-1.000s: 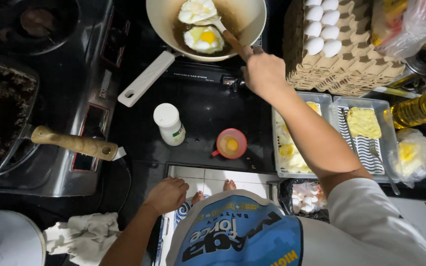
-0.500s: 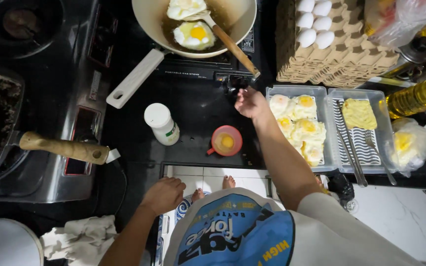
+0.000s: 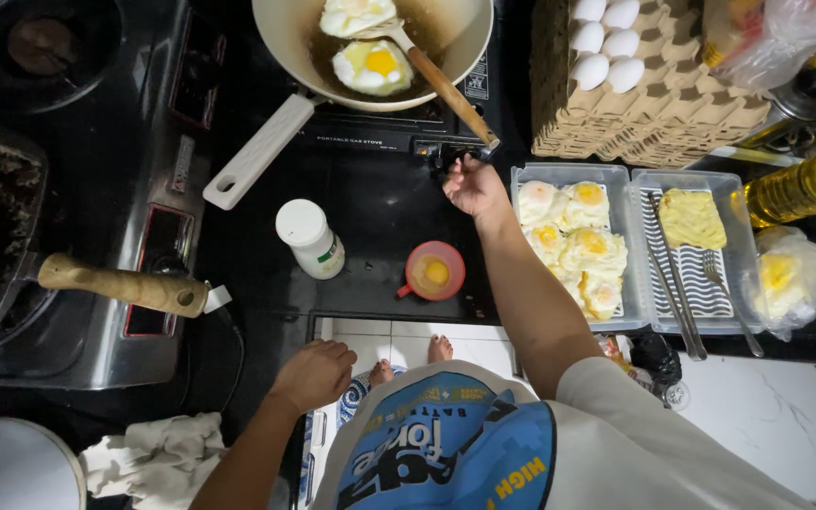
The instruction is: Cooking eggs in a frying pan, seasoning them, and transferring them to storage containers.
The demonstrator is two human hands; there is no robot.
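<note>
Below the pan's rim, the right hand (image 3: 472, 185) is now seen at the stove knob (image 3: 446, 151) on the front of the portable gas stove (image 3: 370, 132) — a second ago it was up on the spatula handle, half a second ago on its way down. The wooden spatula (image 3: 441, 80) has been left propped in the cream frying pan (image 3: 446, 42), blade under one of the two fried eggs (image 3: 373, 66), its handle end jutting just above the fingers. So the eggs are judged done with for now and the flame is being attended to; fingers are curled narrow about the knob, nothing carried.

Right of that hand, a clear tray of cooked eggs (image 3: 573, 250) is packed close — little room that way. Below it, an orange cup with a raw yolk (image 3: 434, 272) and a white bottle (image 3: 311, 238) stand apart on black counter, open space between.

The left hand (image 3: 315, 373) is rested on the counter edge — loosely closed, empty, unmoved throughout.
</note>
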